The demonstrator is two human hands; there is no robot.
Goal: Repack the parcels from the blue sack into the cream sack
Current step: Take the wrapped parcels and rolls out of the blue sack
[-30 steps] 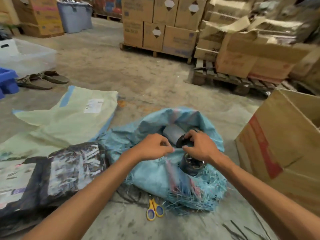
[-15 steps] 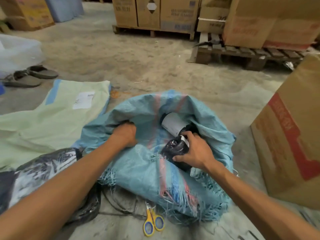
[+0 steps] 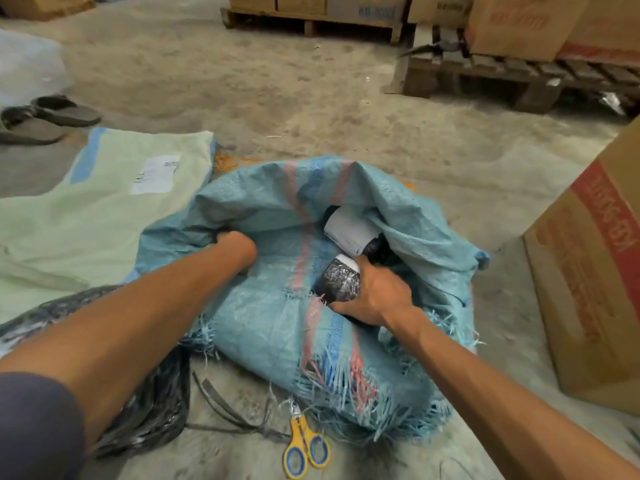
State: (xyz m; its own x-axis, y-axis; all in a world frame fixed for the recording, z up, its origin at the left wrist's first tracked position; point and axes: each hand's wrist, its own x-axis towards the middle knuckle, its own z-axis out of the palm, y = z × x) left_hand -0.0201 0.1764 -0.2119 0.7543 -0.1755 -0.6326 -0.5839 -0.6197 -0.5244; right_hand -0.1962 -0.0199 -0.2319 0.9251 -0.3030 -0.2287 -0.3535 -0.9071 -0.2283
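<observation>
Scissors: my yellow scissors (image 3: 306, 451) lie on the floor (image 3: 311, 98) closest to me, just under the frayed edge of the sack.

Black wrap: a shiny black bundle (image 3: 145, 410) lies by my left arm. I cannot tell what is in it.

Blue sack: the blue sack (image 3: 263, 327) sits on the floor in front of me, its mouth open at the top.

Left hand: my left hand (image 3: 235, 249) is clenched on a fold of the blue sack at its left side, holding it down.

Right hand: my right hand (image 3: 375, 296) is wrapped around a small black parcel (image 3: 337, 280) right at the mouth of the sack.

Other parcel: one more parcel with a white label (image 3: 349, 230) lies deeper in the sack, just past the one I hold.

How to do it well: I think I should keep the sack pinned, pull the parcel straight up, and mind the loose threads so they do not catch.

Cream sack: the cream sack (image 3: 86, 216) lies flat on the floor to my left, touching the blue one. I would need to open its mouth first.

Far off: sandals (image 3: 45, 119), a big box (image 3: 595, 271) and a pallet (image 3: 485, 74).
</observation>
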